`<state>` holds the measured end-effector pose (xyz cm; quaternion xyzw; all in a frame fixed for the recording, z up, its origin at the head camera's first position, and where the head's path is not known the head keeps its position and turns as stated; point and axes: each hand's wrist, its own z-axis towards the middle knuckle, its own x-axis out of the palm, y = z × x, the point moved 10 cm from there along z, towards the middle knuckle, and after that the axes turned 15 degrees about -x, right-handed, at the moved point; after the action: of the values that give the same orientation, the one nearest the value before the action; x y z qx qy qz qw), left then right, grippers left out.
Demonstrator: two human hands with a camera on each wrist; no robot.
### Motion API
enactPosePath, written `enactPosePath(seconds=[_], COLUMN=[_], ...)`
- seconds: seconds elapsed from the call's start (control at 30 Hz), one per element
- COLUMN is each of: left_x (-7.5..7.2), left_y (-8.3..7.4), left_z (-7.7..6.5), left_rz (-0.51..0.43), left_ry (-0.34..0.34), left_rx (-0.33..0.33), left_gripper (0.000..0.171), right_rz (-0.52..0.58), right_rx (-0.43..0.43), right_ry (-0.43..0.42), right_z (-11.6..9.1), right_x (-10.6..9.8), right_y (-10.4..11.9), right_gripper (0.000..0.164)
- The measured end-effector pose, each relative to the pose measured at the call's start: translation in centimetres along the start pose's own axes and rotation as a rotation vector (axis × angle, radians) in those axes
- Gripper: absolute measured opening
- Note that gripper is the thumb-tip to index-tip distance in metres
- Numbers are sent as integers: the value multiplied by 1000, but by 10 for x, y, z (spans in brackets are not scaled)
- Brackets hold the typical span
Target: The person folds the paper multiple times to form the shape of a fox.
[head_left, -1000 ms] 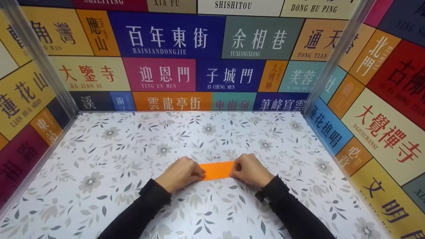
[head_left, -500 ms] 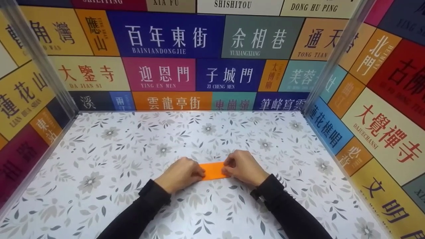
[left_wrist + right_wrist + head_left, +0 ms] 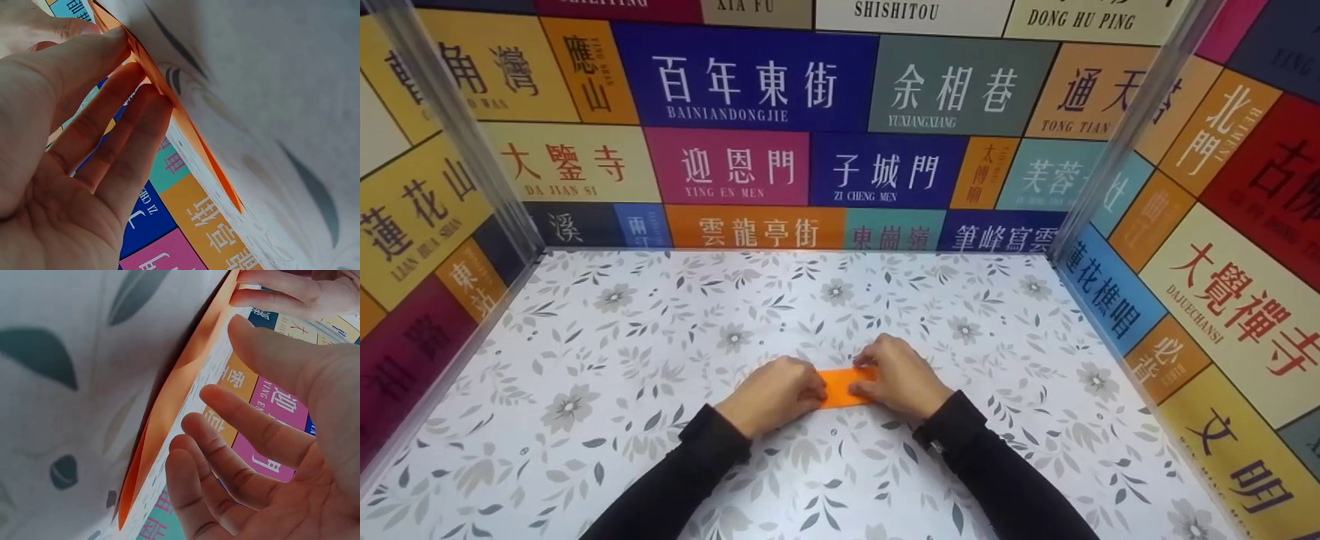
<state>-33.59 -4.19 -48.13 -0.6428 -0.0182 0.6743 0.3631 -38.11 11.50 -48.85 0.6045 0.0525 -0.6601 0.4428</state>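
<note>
We've got the orange strip on the flowered tabletop, between both hands. Left hand: fingers extended, thumb apart, tips down on the strip's left part. Right hand: thumb and fingers spread, over the right part; in the right wrist view we see gaps between its fingertips and the strip. Both wrist views show us layers at the strip's ends.

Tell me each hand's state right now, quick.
Left hand: open, fingertips touching the orange paper.
Right hand: open, fingers loosely curved, holding nothing.
</note>
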Motion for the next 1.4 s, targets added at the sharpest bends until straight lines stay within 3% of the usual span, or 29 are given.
enactPosePath(seconds=[0.43,0.97,1.3,1.4], left_x=[1,-1,-15,-13], left_y=[-1,-6,4,6], left_z=[0,2,14,22], left_rz=[30,119,84,61], left_ry=[-4,-77,-190,-195], left_rx=[-14,9,-127,-161], left_gripper=[11,5,10,14], right_rz=[-27,-65,-87,-106], right_rx=[23,6,-30,-57], right_ry=[8,27,17,4], right_z=[0,3,4,5], right_x=[5,3,4,4], right_y=[-5,-2,4,7], right_gripper=[36,37,38,38])
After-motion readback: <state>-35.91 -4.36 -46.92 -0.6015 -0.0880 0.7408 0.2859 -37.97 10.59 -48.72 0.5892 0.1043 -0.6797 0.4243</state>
